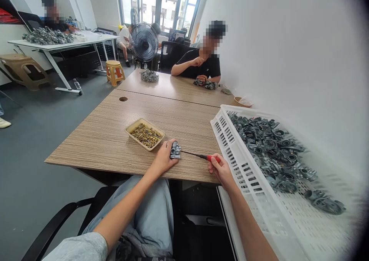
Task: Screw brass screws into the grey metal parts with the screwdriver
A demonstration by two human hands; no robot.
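Observation:
A small grey metal part (175, 150) rests on the wooden table near its front edge, with my left hand (165, 157) closed around its left side. My right hand (219, 168) grips the red handle of a screwdriver (210, 158). The screwdriver's thin dark shaft points left, and its tip meets the right side of the metal part. Just behind my left hand stands a cream tray (129, 135) full of small brass-coloured pieces.
A white perforated crate (248, 176) of grey metal parts is at the right. Across the table (95, 138) sits a person (196, 65) with metal parts. A clear container (149, 75) of small parts stands at the far left, and a fan (144, 42) behind.

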